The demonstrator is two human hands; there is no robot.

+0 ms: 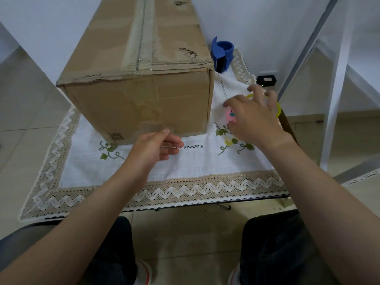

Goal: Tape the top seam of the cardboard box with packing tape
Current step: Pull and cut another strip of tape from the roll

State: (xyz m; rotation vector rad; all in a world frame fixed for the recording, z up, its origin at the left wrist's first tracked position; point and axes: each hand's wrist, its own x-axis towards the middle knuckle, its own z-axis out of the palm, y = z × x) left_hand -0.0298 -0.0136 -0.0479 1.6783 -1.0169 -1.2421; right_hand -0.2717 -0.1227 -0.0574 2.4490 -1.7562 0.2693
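A large cardboard box (144,83) stands on the table with old tape running along its top seam (141,38). My left hand (156,149) hovers just in front of the box's lower front edge, fingers loosely extended, thumb up, nothing visible in it. My right hand (250,118) is spread, fingers apart and blurred, over a yellow tape roll (277,109) lying to the right of the box. A small pink object (228,117) shows under its palm. Whether the hand touches either of them is unclear.
A blue tape dispenser (223,54) stands behind the box's right corner. A small black device (266,80) sits at the table's far right edge. The white embroidered tablecloth (185,165) covers the table. A white shelf frame (337,99) rises close on the right.
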